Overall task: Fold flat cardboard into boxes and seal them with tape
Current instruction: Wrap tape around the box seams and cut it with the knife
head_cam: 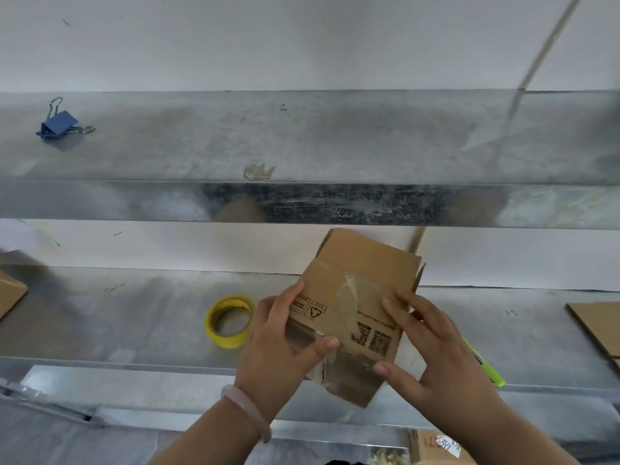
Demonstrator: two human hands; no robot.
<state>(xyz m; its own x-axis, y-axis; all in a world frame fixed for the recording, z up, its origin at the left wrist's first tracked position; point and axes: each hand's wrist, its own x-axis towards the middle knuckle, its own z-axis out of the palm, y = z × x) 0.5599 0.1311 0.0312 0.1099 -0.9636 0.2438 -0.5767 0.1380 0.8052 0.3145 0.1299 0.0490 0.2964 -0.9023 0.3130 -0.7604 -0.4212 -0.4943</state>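
My L hand [285, 344] and R hand [432, 350] both grip the small cardboard box [355, 307], held up off the metal workbench [100, 323] just in front of me, tilted w/ its far end up and right. L thumb lies across the near-left part of the printed panel, fingers curl round the left edge; R fingers spread over the right side, thumb pinching the near edge. I'd say I hold it from both sides so the panels stay squared while I check or press the seam. Clear tape strip [349, 297] already runs over the middle of the panel, wrinkled; near end looks torn/ragged w/ old tape bits, can't tell if that flap is fully closed. Far flap [362, 246] sticks up past a crease, so prob that end not sealed yet. Pale bracelet [248, 411] on L wrist. Yellow tape roll [229, 320] lies flat on the bench just left of L hand, close by so I can grab it for the next strip, my guess. Green marker [483, 364] lies on the bench partly under R hand. Flat cardboard [597, 327] waits at far right edge, another brown box corner [10, 293] at far left; stock kept to the sides, centre left as work area. Further back, on the upper metal shelf [335, 142], a blue binder clip [58, 124] at left and a tape scrap [258, 171] stuck at the front lip, both well apart from the job.
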